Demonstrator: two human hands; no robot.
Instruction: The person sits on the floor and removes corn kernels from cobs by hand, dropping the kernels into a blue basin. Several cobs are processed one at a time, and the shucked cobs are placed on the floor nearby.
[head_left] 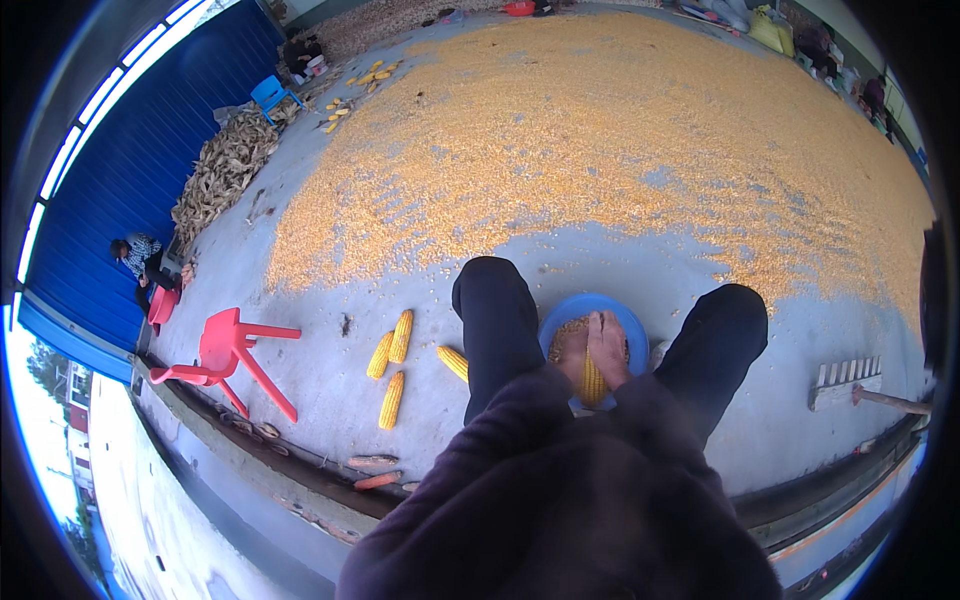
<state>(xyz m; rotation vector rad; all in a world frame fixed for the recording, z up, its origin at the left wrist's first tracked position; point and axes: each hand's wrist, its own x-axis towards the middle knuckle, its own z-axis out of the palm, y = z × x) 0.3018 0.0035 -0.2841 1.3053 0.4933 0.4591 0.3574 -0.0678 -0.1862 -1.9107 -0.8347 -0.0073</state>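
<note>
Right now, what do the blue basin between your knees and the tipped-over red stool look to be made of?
The blue basin looks like moulded plastic: even blue colour, smooth thin rounded rim. The red stool, lying on its side, also looks plastic: one uniform bright red, legs and seat seemingly a single piece. Both hands, left hand and right hand, grip a corn cob over the basin, hiding most of its inside.

L hand & R hand side by side btwn knees, grips closed

Both knees hemmed the blue basin at centre, loose cobs and a red stool blocked the left, while bare concrete lay open at lower right.
</note>
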